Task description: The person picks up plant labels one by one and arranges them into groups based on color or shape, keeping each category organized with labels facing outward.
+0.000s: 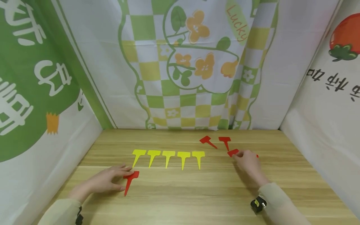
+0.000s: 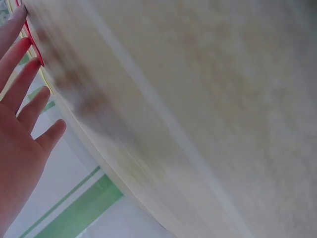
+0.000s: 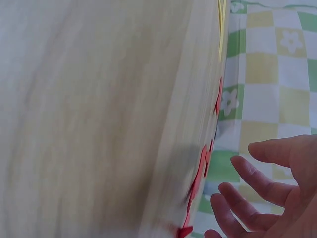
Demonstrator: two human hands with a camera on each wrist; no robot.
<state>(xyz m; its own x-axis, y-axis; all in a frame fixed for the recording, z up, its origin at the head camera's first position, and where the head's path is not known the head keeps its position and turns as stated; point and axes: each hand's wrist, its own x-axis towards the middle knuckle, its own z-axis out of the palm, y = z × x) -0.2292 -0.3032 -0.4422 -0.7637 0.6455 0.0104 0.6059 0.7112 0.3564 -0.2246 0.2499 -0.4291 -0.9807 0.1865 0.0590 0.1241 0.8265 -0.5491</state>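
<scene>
In the head view my left hand lies low over the table at the left, its fingertips on the head of a red T-shaped plant label. The left wrist view shows those fingers extended and spread. At the right, my right hand is over a red label, fingertips right at its head. Loosely bent, parted fingers show in the right wrist view, with no label between them. Part of another red piece peeks out beyond that hand, mostly hidden.
Several yellow T-shaped labels lie in a row across the middle, stems toward me. Farther back are two more red labels, one slanted and one straighter. A checked curtain hangs behind the wooden table.
</scene>
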